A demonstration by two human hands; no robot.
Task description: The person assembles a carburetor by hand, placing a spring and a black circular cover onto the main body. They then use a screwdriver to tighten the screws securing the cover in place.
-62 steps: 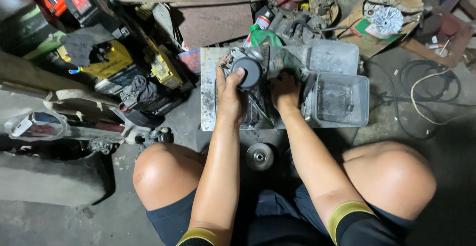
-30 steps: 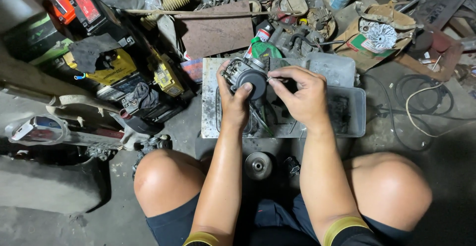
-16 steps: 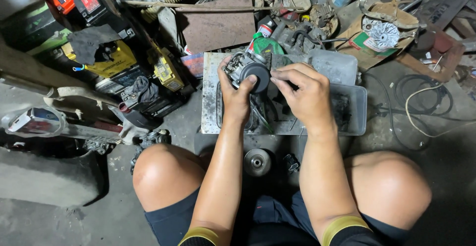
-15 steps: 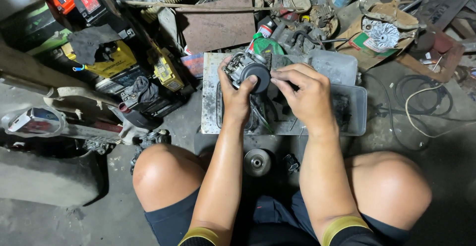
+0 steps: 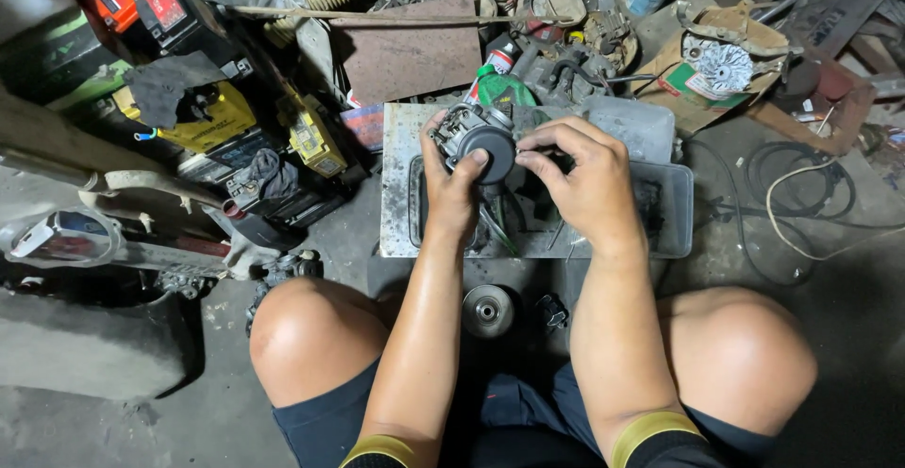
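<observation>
A small grey metal engine part with a dark round cap (image 5: 483,144) is gripped in my left hand (image 5: 451,190), thumb resting on the cap. My right hand (image 5: 583,180) is at the part's right side, fingertips pinched on something small against it that I cannot make out. Both hands hover over a clear plastic tray (image 5: 671,212) that lies on a grey board (image 5: 396,195). Thin wires hang below the part. A round metal pulley (image 5: 487,311) lies on the floor between my knees.
Several batteries, yellow and red-black (image 5: 203,114), are piled at the left. A rusty plate (image 5: 410,53), spray cans and engine parts crowd the back. A cardboard box with a finned metal part (image 5: 718,65) sits back right, and cables (image 5: 801,195) are coiled at the right. A motorcycle piece (image 5: 85,232) lies left.
My right hand has come up from the tray onto the right side of the part and pinched there. The left hand keeps its grip, and the view has shifted slightly.
</observation>
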